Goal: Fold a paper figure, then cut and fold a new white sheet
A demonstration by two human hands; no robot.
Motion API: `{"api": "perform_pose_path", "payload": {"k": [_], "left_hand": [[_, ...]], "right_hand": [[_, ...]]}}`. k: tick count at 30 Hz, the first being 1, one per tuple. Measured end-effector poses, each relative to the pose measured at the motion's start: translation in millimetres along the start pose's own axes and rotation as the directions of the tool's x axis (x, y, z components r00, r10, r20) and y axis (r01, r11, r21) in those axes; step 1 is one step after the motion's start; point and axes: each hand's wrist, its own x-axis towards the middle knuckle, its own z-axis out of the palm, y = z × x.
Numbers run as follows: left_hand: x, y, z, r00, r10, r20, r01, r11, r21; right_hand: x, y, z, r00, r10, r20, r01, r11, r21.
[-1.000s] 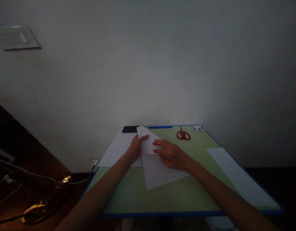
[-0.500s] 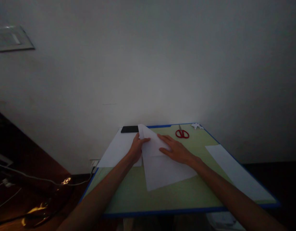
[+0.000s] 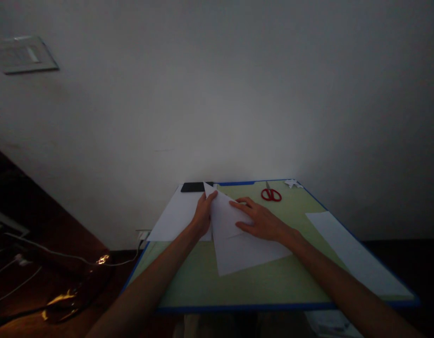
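Note:
A folded sheet of white paper (image 3: 250, 256) lies at the middle of the green tabletop, its narrow tip pointing toward the wall. My left hand (image 3: 203, 215) pinches the paper's left edge near that tip, thumb on top and the other fingers mostly hidden. On the right slanting edge rests my right hand (image 3: 262, 220), its fingers spread apart and touching the paper. A crease line runs across the sheet below the hands.
Red-handled scissors (image 3: 271, 194) lie at the back right, near a white paper cutout (image 3: 293, 183). A long white paper strip (image 3: 354, 251) runs along the right edge. Another white sheet (image 3: 176, 213) and a dark flat object (image 3: 192, 187) are at the left, against the wall.
The paper's top now forms a sharper, flatter point. My left thumb has moved up toward the tip, and my right hand has shifted slightly. The view has turned a little.

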Motion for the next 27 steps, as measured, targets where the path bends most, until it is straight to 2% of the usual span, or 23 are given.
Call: {"api": "perform_pose_path", "payload": {"k": [6, 10, 13, 15, 18, 21, 24, 27], "left_hand": [[0.8, -2.8, -0.6, 0.998, 0.014, -0.058, -0.012, 1.0, 0.019], [4.0, -1.8, -4.6, 0.978, -0.031, -0.208, 0.03, 1.0, -0.008], [5.2, -0.9, -6.6, 0.95, -0.056, -0.306, 0.041, 0.998, -0.057], [4.1, -1.1, -5.6, 0.946, -0.065, -0.317, 0.034, 0.994, -0.101], [0.7, -2.1, -1.0, 0.93, -0.083, -0.359, 0.025, 0.986, -0.164], [-2.2, -2.8, 3.3, 0.908, -0.111, -0.403, 0.025, 0.977, -0.213], [-3.9, -1.7, 4.7, 0.912, -0.119, -0.392, 0.019, 0.968, -0.251], [-4.6, 2.0, 4.5, 0.897, -0.124, -0.425, 0.025, 0.973, -0.231]], "right_hand": [[1.6, -4.4, -2.6, 0.998, -0.015, -0.068, 0.011, 0.999, -0.053], [3.4, -7.9, -7.9, 0.98, -0.074, -0.186, 0.041, 0.984, -0.174], [4.2, -17.8, -8.6, 0.964, -0.088, -0.249, 0.044, 0.983, -0.18], [3.6, -29.9, -5.1, 0.964, -0.113, -0.24, 0.076, 0.985, -0.156], [1.1, -51.0, 6.0, 0.976, -0.163, -0.141, 0.136, 0.973, -0.187], [-1.4, -65.9, 18.2, 0.985, -0.132, -0.11, 0.099, 0.959, -0.267], [-1.1, -69.6, 23.2, 0.991, -0.081, -0.105, 0.041, 0.941, -0.336], [1.8, -65.2, 19.6, 0.994, -0.065, -0.084, 0.027, 0.919, -0.394]]}}
